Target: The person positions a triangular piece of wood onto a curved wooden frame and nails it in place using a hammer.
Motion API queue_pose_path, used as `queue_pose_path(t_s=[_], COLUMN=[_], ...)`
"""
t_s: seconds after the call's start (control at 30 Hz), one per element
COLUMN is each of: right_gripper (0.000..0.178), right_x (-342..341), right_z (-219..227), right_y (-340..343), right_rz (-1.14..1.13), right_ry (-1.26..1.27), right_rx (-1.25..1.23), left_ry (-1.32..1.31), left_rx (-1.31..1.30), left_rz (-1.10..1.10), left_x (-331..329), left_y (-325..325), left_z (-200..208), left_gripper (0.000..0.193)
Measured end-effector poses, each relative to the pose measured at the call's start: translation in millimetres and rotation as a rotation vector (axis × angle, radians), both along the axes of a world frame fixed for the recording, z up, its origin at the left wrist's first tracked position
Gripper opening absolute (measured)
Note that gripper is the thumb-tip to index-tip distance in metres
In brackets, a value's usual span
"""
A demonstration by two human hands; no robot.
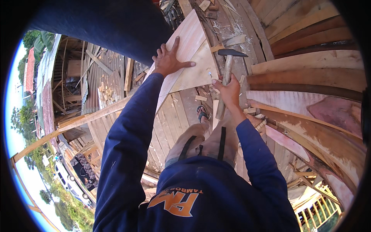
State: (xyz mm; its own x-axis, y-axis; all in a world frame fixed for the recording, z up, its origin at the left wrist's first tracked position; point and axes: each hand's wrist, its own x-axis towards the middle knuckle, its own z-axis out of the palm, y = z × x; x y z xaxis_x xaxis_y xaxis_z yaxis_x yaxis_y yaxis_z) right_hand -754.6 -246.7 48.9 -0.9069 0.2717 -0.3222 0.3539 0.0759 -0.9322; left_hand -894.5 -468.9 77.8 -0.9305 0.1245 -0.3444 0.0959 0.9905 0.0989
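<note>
My left hand (170, 60) lies with spread fingers on a pale, angular wooden panel (189, 36), pressing on its upper face. The panel has a pinkish part and a lighter part that meet along a slanted line. My right hand (229, 91) is wrapped round the wooden handle of a hammer (228, 69), just beside the panel's right edge. The hammer's dark head points up and to the right, and its handle end hangs below my fist. A small bright spot shows on the panel near my right thumb; I cannot make out what it is.
Long stacked boards (309, 62) fill the right side. Wood scraps and shavings lie on the plank floor (170, 116) round my sandalled foot (202, 113). A large dark form (104, 27) covers the upper left. A timber rail (92, 116) runs along the left, with vehicles beyond it.
</note>
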Motion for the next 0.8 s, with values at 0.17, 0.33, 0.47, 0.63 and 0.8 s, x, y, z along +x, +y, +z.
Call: queue_pose_path(t_s=[0.17,0.33,0.47,0.63,0.8], right_gripper=[0.037,0.037,0.040,0.041,0.044], right_x=[2,-2,-4,-5,-7], right_z=[-16,2,4,10,-2], right_y=[2,6,5,8,11], right_rz=[0.005,0.078,0.082,0.087,0.064], right_ry=[0.032,0.031,0.001,-0.037,-0.045], right_rx=[0.077,0.210,0.146,0.153,0.089], left_ry=[0.043,0.038,0.050,0.026,0.056], left_rx=[0.025,0.053,0.060,0.128,0.165], left_rz=[-0.003,0.009,0.015,0.026,0.042], left_x=[4,6,7,11,16], left_y=[1,-1,-3,2,8], left_z=[-6,-3,-5,-6,-20], left_gripper=[0.134,0.133,0.133,0.125,0.120])
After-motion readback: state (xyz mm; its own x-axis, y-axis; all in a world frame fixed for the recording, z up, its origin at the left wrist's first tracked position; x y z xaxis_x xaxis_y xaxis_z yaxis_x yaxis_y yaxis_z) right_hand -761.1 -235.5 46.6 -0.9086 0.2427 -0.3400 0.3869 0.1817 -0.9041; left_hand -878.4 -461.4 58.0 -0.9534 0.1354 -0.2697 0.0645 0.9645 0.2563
